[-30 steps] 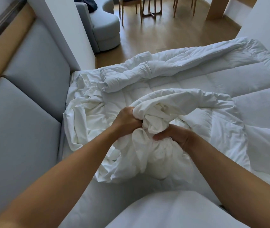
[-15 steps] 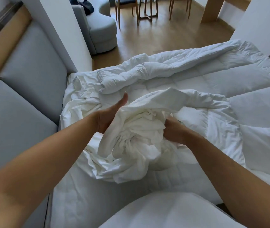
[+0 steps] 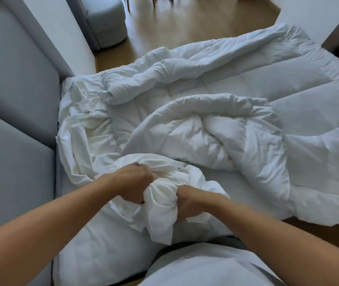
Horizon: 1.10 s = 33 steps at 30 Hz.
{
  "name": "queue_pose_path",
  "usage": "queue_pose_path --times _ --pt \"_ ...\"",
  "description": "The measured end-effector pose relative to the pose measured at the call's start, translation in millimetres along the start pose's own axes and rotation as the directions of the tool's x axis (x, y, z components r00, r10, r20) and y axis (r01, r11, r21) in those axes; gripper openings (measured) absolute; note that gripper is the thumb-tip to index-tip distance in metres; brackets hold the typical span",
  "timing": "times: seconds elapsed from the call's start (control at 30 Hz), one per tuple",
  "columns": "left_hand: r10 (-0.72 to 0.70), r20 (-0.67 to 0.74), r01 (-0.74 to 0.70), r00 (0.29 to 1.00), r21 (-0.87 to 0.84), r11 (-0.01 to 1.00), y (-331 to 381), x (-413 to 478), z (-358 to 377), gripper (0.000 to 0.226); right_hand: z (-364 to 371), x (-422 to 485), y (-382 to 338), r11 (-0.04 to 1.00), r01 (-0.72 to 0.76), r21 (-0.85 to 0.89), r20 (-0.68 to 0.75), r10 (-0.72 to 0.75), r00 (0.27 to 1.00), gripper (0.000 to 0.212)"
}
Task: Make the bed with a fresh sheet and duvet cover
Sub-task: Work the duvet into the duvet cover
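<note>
A bunched white sheet (image 3: pixel 160 205) is gathered near the bed's front edge. My left hand (image 3: pixel 132 183) grips the bunch from the left and my right hand (image 3: pixel 187 201) grips it from the right, both fists closed round the cloth. The rest of this sheet trails in wrinkles toward the headboard side (image 3: pixel 82 137). A quilted white duvet (image 3: pixel 236 124) lies crumpled across the bed behind the hands, one fold rolled over itself. Bare mattress pad (image 3: pixel 106 244) shows below the bunch.
A grey padded headboard (image 3: pixel 15 112) runs along the left. A white wall panel (image 3: pixel 61 27) and a grey round seat (image 3: pixel 104 19) stand beyond it. Wooden floor (image 3: pixel 185 32) lies past the bed, with chair legs at the top. The duvet overhangs the right edge (image 3: pixel 319 213).
Both hands pulled the bunched sheet down toward the front of the bed and closed round it again; the left hand, open half a second ago, now grips. The duvet fold dropped free behind them.
</note>
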State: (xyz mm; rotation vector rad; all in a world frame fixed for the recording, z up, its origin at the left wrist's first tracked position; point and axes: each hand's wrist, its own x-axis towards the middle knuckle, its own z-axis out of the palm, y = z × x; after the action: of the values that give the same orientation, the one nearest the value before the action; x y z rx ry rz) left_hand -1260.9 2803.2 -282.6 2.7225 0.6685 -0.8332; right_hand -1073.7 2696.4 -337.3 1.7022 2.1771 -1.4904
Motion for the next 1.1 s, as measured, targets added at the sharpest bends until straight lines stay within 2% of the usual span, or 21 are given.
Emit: queue_pose_path --times 0.07,0.2,0.27,0.33,0.4,0.53,0.6,0.63,0.67,0.7,0.73,0.77,0.8,0.83,0.87,0.9,0.93,0.97,1.0,1.03,1.1 --pt "0.048 -0.005 -0.048 0.999 0.041 0.998 11 4 11 0.018 15 0 8 0.991 -0.086 0.101 0.106 0.075 0.991 0.056" --pt "0.096 0.037 -0.099 0.995 0.074 0.992 46 24 29 0.013 45 -20 33 0.961 -0.163 0.224 0.207 0.116 0.971 0.060" --pt "0.117 0.064 -0.122 0.991 0.067 0.990 68 33 35 0.012 59 -33 48 0.950 -0.195 0.244 0.256 0.131 0.958 0.063" --pt "0.128 0.072 -0.133 0.989 0.066 0.989 94 43 39 0.021 63 -50 66 0.939 -0.231 0.254 0.293 0.153 0.944 0.056" --pt "0.119 0.062 -0.123 0.991 0.072 0.990 116 55 40 0.020 56 -64 85 0.938 -0.236 0.253 0.348 0.140 0.927 0.051" --pt "0.043 0.041 -0.045 0.998 0.068 0.997 154 84 29 0.016 20 -82 133 0.957 -0.184 0.226 0.435 0.070 0.898 0.059" --pt "0.004 0.031 -0.006 1.000 0.066 0.998 175 102 19 0.015 -14 -92 167 0.902 -0.177 0.393 0.475 -0.034 0.880 0.056" --pt "-0.024 0.037 0.022 0.999 0.052 0.998 186 111 14 0.017 -34 -96 187 0.840 -0.187 0.509 0.419 -0.052 0.907 0.055" --pt "-0.056 0.049 0.054 0.997 0.036 0.998 197 121 9 0.019 -55 -100 207 0.766 -0.182 0.617 0.283 0.000 0.959 0.051" --pt "-0.084 0.062 0.083 0.995 0.022 0.996 207 130 5 0.020 -76 -102 229 0.705 -0.145 0.694 0.065 0.139 0.988 0.042" --pt "-0.104 0.068 0.103 0.992 0.017 0.994 217 140 3 0.017 -97 -101 254 0.687 -0.107 0.719 -0.187 0.339 0.922 0.033" --pt "-0.123 0.066 0.122 0.990 0.028 0.992 225 149 1 0.013 -119 -99 283 0.695 -0.119 0.710 -0.388 0.526 0.757 0.032" --pt "-0.145 0.061 0.143 0.988 0.038 0.989 233 157 -1 0.010 -142 -97 313 0.687 -0.187 0.702 -0.495 0.660 0.565 0.041" --pt "-0.166 0.063 0.164 0.984 0.039 0.986 239 164 -4 0.011 -164 -96 342 0.629 -0.274 0.728 -0.502 0.761 0.412 0.055" --pt "-0.189 0.068 0.187 0.980 0.027 0.982 243 170 -7 0.013 -183 -93 372 0.517 -0.328 0.791 -0.426 0.850 0.311 0.072" --pt "-0.215 0.084 0.215 0.973 0.008 0.977 248 172 -9 0.012 -198 -90 400 0.381 -0.341 0.860 -0.293 0.914 0.281 0.088" --pt "-0.238 0.099 0.241 0.966 -0.012 0.971 251 173 -12 0.009 -207 -86 425 0.253 -0.307 0.917 -0.150 0.935 0.323 0.099" --pt "-0.256 0.109 0.260 0.960 -0.027 0.965 254 174 -15 0.008 -212 -82 445 0.127 -0.262 0.957 -0.005 0.907 0.420 0.101" --pt "-0.270 0.122 0.277 0.955 -0.039 0.960 257 173 -17 0.008 -213 -78 461 0.011 -0.241 0.971 0.129 0.820 0.558 0.094" --pt "-0.283 0.144 0.292 0.948 -0.048 0.955 259 171 -19 0.007 -215 -76 469 -0.078 -0.253 0.964 0.227 0.736 0.637 0.084" --pt "-0.295 0.198 0.313 0.935 -0.063 0.948 265 165 -19 0.007 -224 -70 471 -0.168 -0.226 0.959 0.281 0.644 0.712 0.055"
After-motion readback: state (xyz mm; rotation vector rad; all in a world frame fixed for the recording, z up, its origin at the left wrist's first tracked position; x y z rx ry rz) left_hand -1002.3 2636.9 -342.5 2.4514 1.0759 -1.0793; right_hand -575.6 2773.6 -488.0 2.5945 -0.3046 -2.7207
